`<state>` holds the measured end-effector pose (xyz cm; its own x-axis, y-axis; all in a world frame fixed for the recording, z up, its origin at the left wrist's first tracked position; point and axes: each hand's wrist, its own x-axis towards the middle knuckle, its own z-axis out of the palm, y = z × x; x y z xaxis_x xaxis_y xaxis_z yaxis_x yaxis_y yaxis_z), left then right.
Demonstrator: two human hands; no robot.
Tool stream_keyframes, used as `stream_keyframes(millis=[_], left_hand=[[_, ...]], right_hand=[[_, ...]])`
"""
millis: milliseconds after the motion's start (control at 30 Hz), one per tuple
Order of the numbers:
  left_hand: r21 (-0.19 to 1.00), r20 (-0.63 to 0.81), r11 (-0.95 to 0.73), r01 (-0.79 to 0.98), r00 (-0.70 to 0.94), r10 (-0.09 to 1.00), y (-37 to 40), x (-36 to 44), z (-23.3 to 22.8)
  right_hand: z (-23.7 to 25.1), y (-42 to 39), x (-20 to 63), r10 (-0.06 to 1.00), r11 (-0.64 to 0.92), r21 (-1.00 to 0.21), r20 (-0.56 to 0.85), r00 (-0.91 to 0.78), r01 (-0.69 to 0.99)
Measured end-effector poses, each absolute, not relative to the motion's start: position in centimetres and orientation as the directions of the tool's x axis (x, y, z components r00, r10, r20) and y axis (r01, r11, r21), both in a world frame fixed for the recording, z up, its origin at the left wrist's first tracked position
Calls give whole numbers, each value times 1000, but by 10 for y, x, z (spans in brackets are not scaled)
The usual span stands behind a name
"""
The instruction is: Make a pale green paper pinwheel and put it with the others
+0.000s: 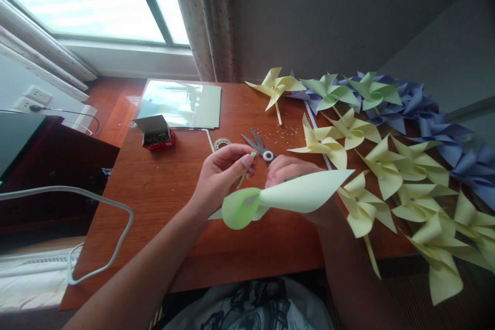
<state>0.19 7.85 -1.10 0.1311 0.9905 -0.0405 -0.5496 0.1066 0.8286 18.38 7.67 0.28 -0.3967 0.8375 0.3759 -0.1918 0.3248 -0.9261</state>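
In the head view, the left hand pinches a thin green stick. The pale green pinwheel partly covers the right hand, whose grasp I cannot tell. Stick work seems in hand; the next move calls for steady pinching.

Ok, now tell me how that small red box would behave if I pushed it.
The red box would likely slide rather than tip, since it sits low on the table. It may feel heavy for its size, being filled with small dark pieces. With the lid open, a hard shove could spill some.
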Motion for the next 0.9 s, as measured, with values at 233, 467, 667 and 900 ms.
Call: stream_keyframes(millis=[233,467,667,900], left_hand=[[815,-72,147,-560,153,986,78,2,-13],[847,-82,179,-500,210,974,75,1,-8],[904,-59,176,-388,296,953,77,-3,-2],[876,-25,197,-440,365,930,76,-5,-4]], right_hand=[[2,76,182,819,372,-911,413,-398,-179],[5,75,181,805,420,-895,443,-396,-148],[7,76,184,800,531,-848,502,-330,-3],[10,74,184,834,490,-871,451,-317,49]])
